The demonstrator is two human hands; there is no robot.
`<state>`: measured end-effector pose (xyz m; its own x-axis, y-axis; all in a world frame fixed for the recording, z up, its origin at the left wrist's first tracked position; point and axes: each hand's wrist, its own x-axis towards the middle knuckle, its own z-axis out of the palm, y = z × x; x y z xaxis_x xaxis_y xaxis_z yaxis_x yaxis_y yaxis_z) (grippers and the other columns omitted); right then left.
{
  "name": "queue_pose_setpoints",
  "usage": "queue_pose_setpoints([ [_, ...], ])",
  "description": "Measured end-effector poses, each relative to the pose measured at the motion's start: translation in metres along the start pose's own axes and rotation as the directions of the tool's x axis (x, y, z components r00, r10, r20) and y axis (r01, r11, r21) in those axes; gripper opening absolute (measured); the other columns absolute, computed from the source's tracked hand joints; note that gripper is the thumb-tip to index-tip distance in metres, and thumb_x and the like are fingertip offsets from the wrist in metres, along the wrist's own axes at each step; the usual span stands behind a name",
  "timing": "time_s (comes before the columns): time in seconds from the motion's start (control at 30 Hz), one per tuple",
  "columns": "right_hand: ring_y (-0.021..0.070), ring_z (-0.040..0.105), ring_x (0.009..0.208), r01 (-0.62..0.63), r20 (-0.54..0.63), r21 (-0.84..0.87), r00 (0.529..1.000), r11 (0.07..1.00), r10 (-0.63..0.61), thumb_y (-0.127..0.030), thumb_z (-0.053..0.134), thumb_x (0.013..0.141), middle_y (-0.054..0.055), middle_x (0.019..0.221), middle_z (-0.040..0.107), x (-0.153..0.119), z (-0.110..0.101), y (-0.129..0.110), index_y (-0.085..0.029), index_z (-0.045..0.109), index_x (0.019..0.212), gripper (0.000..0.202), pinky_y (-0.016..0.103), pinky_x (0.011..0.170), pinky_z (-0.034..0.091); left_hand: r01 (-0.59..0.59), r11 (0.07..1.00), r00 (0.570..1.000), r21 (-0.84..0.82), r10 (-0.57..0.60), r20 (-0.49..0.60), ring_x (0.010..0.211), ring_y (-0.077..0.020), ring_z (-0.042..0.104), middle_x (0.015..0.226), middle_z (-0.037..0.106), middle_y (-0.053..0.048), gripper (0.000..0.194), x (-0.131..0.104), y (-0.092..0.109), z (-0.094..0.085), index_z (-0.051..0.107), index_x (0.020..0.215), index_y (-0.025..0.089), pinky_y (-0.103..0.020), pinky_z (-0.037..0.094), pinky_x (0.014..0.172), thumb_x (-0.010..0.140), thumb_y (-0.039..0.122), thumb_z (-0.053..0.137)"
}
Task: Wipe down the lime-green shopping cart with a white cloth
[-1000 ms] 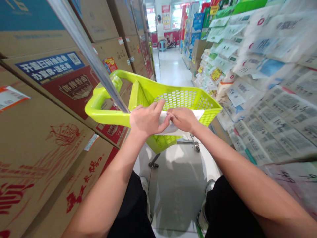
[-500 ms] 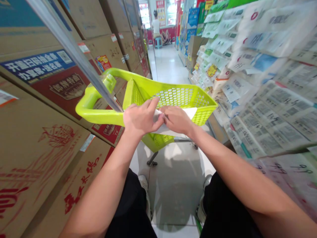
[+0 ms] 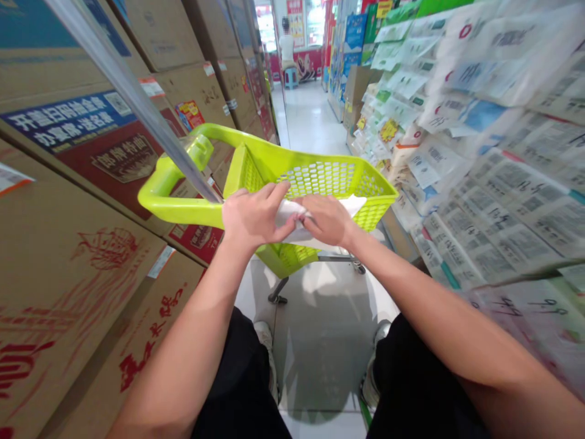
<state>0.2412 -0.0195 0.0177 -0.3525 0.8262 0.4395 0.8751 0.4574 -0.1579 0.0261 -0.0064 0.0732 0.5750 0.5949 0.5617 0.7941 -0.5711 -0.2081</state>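
Observation:
A white cloth or paper [image 3: 309, 235] lies over the near rim of a lime-green shopping cart [image 3: 320, 160]. My left hand [image 3: 256, 214] rests at the cart's near side, closed on the left part of the white sheet with its thumb pointing right. Just to the right, my right hand [image 3: 326, 218] pinches the same sheet near its middle. Between the two hands a bunched part of the sheet shows. One corner of it stands up inside the basket behind my right hand. The fingers' undersides are hidden.
Stacked cartons [image 3: 150, 42] line the left side, with a clear pole [image 3: 137, 103] slanting before them. Packs of tissue [image 3: 493, 207] are piled on the right. Far down the aisle a person [image 3: 287, 49] is by a blue stool [image 3: 290, 77].
My left hand has moved slightly left, away from my right hand, and more of the white sheet shows between them. The cart has shifted slightly left in view.

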Motion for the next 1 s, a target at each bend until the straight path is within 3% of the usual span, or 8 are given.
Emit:
queue_pose_setpoints([
  [0.13,0.0327,0.073,0.096,-0.451,0.133,-0.241,0.862,0.859,0.490,-0.062,0.016,0.108,0.018,0.096,0.079,-0.010,-0.023,0.077,-0.016,0.081,0.100,0.080,0.037,0.078,0.043,-0.042,0.999,0.999,0.005,0.041,0.015,0.077,-0.0286,0.072,0.106,0.081,-0.009,0.061,-0.001,-0.005,0.000,0.068,0.133,0.026,-0.040,0.043,0.068,0.086,0.061,0.052],
  [0.2,0.0333,0.073,0.096,-0.513,0.093,-0.293,0.824,0.807,0.558,-0.059,0.016,0.108,0.020,0.096,0.079,-0.014,-0.025,0.092,-0.014,0.081,0.099,0.080,0.037,0.078,0.042,-0.057,0.998,0.998,0.008,0.057,0.022,0.075,-0.0279,0.071,0.103,0.081,-0.009,0.059,0.000,-0.005,0.001,0.069,0.131,0.026,-0.039,0.043,0.068,0.086,0.060,0.052],
  [0.33,0.0295,0.069,0.109,-0.204,0.046,-0.113,0.977,0.972,0.210,-0.054,0.021,0.110,0.015,0.116,0.079,-0.014,-0.008,0.043,-0.016,0.075,0.121,0.066,0.038,0.091,0.042,-0.054,0.998,0.998,-0.016,0.054,0.011,0.074,-0.0283,0.071,0.101,0.081,-0.008,0.057,0.002,-0.008,0.006,0.070,0.127,0.027,-0.040,0.042,0.068,0.086,0.062,0.052],
  [0.43,0.0295,0.060,0.130,0.015,-0.070,0.006,0.997,1.000,-0.015,-0.058,0.027,0.109,0.015,0.144,0.068,-0.008,0.005,-0.002,-0.016,0.057,0.149,0.066,0.040,0.104,0.038,-0.041,0.999,0.999,-0.018,0.041,0.004,0.077,-0.0288,0.071,0.104,0.081,-0.008,0.057,0.002,-0.014,0.008,0.069,0.128,0.027,-0.041,0.042,0.068,0.087,0.063,0.051],
  [0.57,0.0314,0.066,0.118,-0.088,0.112,-0.079,0.989,0.993,0.096,-0.063,0.023,0.109,0.015,0.129,0.075,-0.006,-0.006,0.028,-0.019,0.069,0.134,0.069,0.039,0.094,0.043,-0.038,0.999,0.999,-0.003,0.038,0.007,0.079,-0.0285,0.072,0.105,0.081,-0.008,0.054,0.001,-0.021,0.009,0.068,0.128,0.027,-0.041,0.041,0.067,0.091,0.061,0.046],
  [0.67,0.0342,0.072,0.106,-0.458,0.152,-0.246,0.852,0.854,0.501,-0.063,0.011,0.109,0.021,0.108,0.079,-0.015,-0.022,0.091,-0.014,0.080,0.109,0.085,0.038,0.081,0.044,-0.053,0.998,0.998,-0.015,0.053,0.013,0.077,-0.0277,0.071,0.101,0.081,-0.008,0.053,0.004,-0.022,0.010,0.070,0.124,0.026,-0.040,0.040,0.067,0.090,0.060,0.048],
  [0.77,0.0376,0.072,0.108,-0.637,0.027,-0.301,0.738,0.710,0.674,-0.060,0.009,0.109,0.027,0.110,0.078,-0.024,-0.024,0.122,-0.008,0.080,0.111,0.089,0.040,0.081,0.045,-0.066,0.997,0.998,-0.029,0.066,0.001,0.076,-0.0275,0.071,0.099,0.081,-0.007,0.053,0.008,-0.019,0.014,0.071,0.123,0.027,-0.040,0.040,0.067,0.087,0.060,0.051],
  [1.0,0.0297,0.066,0.123,-0.107,-0.026,-0.031,0.994,0.994,0.107,-0.057,0.018,0.110,0.014,0.133,0.074,-0.010,-0.001,0.036,-0.017,0.069,0.136,0.070,0.038,0.102,0.043,-0.047,0.997,0.999,-0.068,0.046,-0.021,0.079,-0.0297,0.071,0.097,0.081,-0.009,0.054,0.012,-0.025,0.022,0.073,0.120,0.027,-0.041,0.041,0.067,0.084,0.063,0.055],
])
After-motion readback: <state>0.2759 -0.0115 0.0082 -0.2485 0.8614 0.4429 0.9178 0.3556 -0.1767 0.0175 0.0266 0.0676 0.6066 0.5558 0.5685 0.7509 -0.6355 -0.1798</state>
